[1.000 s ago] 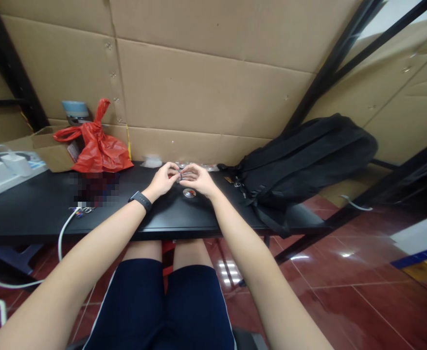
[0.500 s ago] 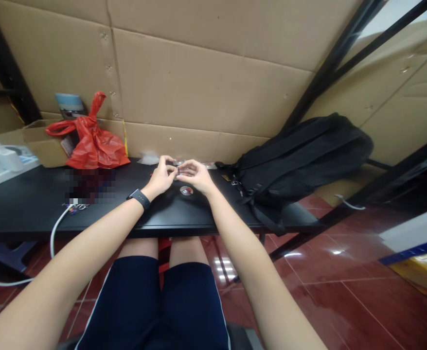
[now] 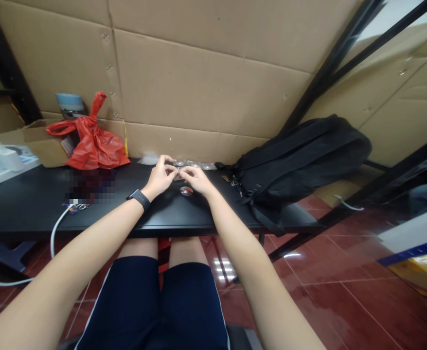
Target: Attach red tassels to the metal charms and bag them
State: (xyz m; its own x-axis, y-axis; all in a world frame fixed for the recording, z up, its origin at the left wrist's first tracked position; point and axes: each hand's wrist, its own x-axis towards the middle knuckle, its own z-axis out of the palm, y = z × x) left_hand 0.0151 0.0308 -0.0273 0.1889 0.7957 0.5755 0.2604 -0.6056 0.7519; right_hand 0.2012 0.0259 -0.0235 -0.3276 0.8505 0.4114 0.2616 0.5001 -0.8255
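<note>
Above the black table (image 3: 133,180), my left hand (image 3: 160,179) pinches a thin, small item at its fingertips, too small to name. My right hand (image 3: 198,180) meets it there, thumb and index fingers closed together on the same spot. Just below the fingers lies a round, shiny disc (image 3: 186,191) with a red and white pattern, like a button badge. Behind both hands runs a row of clear plastic packets (image 3: 203,166) with small shiny things inside. A crumpled whitish plastic bag (image 3: 150,158) sits to the left of them.
A red plastic bag (image 3: 98,146) stands at the left by an open cardboard box (image 3: 47,148) and a blue-lidded container (image 3: 70,102). A black backpack (image 3: 301,165) lies on the right. A white cable (image 3: 54,231) hangs over the table's front edge.
My right hand's raised fingers have come down and closed into a pinch beside the left fingertips. More of the clear packets now shows behind. My left hand stays nearly still.
</note>
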